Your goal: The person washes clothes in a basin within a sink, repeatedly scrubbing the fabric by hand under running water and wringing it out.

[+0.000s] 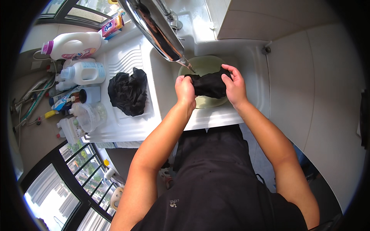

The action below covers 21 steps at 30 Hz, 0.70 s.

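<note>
A black piece of cloth (211, 84) is stretched between my two hands above the sink. My left hand (185, 91) grips its left end, thumb on top. At the other end my right hand (236, 85) pinches the cloth's right edge, with fingers curled behind it. Beneath the cloth, a round pale basin (210, 103) holding greenish liquid sits in the white sink (254, 71). The chrome faucet (169, 42) reaches down from above, its tip just over the basin near my left hand. Whether the cloth touches the liquid I cannot tell.
Left of the sink, a crumpled black cloth heap (129, 92) lies on the ribbed washboard (125, 57). Along the left edge stand a white jug with a purple cap (75, 45), a blue-capped jug (84, 73), a clear tub (86, 115) and a box (113, 27). A tiled wall (293, 73) borders the right.
</note>
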Motion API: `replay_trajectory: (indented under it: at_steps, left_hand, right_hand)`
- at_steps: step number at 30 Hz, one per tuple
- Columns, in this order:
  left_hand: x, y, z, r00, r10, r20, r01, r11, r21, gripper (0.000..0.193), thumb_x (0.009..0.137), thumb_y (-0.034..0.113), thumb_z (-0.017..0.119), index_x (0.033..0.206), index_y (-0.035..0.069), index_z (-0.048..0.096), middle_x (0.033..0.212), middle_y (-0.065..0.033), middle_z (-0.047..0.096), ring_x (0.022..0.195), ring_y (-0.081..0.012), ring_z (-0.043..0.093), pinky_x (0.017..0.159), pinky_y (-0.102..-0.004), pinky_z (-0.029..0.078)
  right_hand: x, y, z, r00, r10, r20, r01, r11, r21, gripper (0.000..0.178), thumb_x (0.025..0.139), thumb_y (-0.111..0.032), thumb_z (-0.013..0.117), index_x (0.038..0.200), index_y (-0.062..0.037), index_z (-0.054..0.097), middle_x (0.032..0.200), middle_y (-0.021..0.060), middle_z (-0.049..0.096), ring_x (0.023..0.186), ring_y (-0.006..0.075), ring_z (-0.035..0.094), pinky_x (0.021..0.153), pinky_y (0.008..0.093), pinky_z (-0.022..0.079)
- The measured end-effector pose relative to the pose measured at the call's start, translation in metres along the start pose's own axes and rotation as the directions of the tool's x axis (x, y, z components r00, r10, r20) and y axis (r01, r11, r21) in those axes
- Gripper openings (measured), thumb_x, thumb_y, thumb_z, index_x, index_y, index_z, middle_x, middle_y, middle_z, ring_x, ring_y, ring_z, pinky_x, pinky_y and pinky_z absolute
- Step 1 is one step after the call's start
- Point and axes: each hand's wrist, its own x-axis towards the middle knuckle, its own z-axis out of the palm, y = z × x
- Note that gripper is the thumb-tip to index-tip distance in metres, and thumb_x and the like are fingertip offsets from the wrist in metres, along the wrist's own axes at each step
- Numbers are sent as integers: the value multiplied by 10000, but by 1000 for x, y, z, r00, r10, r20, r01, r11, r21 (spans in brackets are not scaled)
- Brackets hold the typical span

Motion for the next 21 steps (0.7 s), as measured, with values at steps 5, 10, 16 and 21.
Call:
replay_trajectory:
  at_steps: [5, 10, 16, 21]
  left_hand:
    - [65, -53, -49, 979, 157, -129, -115, 951, 286, 111, 904, 62, 543, 989, 122, 502, 746, -13, 500, 602, -137, 469, 479, -331, 354]
    - [77, -84, -59, 951, 201, -237, -15, 792, 610, 226, 890, 59, 610, 1107, 77, 552, 959, -105, 576, 849, -225, 583, 695, -390, 514]
    - [82, -77, -43, 784, 255, 566, -603, 95, 792, 574, 833, 138, 713, 1382, 68, 563, 1470, -195, 560, 1363, -411, 510, 1163, -496, 423]
    - [117, -86, -26, 771, -22, 637, -553, -519, 652, 943, 908, 411, 690, 1686, 92, 262, 1767, -161, 233, 1616, -379, 232, 1319, -491, 207]
  right_hand:
    - [3, 8, -10, 948, 309, 74, -240, 848, -472, 348, 1001, -117, 659, 1346, -127, 703, 1384, 44, 681, 1167, 124, 627, 1036, 330, 505]
    - [-2, 30, -21, 913, 370, 174, 81, 253, -964, 318, 998, -216, 611, 1278, -173, 755, 1371, 81, 636, 1324, 292, 569, 1068, 495, 495]
    - [18, 69, 4, 939, 190, 285, 208, 346, -915, 453, 1008, -272, 625, 1439, -135, 651, 1576, 146, 516, 1489, 333, 439, 1231, 487, 353]
    - [29, 118, 14, 893, 180, 412, 407, 65, -911, 739, 1041, -441, 587, 1675, -136, 361, 1758, 211, 233, 1642, 356, 181, 1332, 504, 148]
